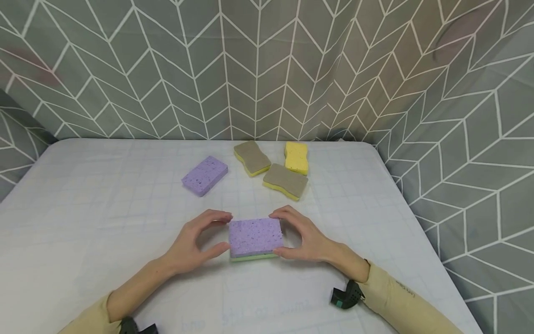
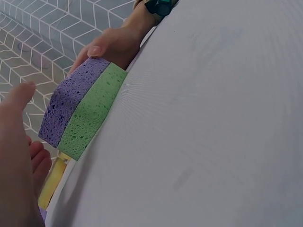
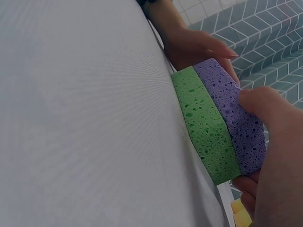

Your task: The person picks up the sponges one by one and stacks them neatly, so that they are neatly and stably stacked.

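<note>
A purple sponge (image 1: 256, 235) lies flat on top of a green sponge (image 2: 94, 111), their edges nearly lined up, near the middle of the table. At the right end, my right hand (image 1: 306, 236) grips the purple sponge, thumb on the near side and fingers on the far side. My left hand (image 1: 188, 246) is curved around the left end with thumb and fingers spread; in the left wrist view its thumb (image 2: 21, 97) stands apart from the sponges. Most of the green sponge is hidden under the purple one in the head view.
Behind the stack lie another purple sponge (image 1: 205, 176), a yellow sponge (image 1: 296, 157), and two grey-topped yellow sponges, one farther back (image 1: 252, 157) and one nearer (image 1: 285, 180). A white cloth covers the table (image 1: 104, 199). Patterned grey curtains (image 1: 242, 69) hang behind and at the sides.
</note>
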Tool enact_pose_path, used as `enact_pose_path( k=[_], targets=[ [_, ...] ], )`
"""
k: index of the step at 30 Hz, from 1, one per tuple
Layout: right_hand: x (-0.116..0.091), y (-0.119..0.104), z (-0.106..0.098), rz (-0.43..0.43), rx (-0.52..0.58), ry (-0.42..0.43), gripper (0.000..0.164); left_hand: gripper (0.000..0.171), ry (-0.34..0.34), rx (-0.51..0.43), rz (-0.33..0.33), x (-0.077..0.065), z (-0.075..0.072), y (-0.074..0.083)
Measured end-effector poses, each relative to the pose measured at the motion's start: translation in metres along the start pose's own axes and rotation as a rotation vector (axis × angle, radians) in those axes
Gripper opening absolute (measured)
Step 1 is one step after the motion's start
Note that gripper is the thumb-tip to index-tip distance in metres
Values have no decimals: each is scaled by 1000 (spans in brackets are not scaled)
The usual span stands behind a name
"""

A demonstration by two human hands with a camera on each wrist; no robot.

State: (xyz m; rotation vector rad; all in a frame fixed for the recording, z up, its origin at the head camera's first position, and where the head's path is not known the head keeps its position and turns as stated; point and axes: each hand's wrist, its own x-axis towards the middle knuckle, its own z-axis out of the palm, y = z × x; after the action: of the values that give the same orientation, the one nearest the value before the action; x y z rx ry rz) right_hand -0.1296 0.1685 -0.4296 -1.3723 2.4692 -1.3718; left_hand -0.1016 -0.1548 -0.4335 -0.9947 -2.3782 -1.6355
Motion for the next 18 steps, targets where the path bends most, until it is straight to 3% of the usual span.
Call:
enact_pose_path(
  k=[6,18],
  targets=[
    [0,-1,-1,-3,-1,0,67,53,49,15,17,4,-2,0],
    [1,-1,0,-11,-4,8,68,46,159,75,-41,9,-8,-4]
  ],
)
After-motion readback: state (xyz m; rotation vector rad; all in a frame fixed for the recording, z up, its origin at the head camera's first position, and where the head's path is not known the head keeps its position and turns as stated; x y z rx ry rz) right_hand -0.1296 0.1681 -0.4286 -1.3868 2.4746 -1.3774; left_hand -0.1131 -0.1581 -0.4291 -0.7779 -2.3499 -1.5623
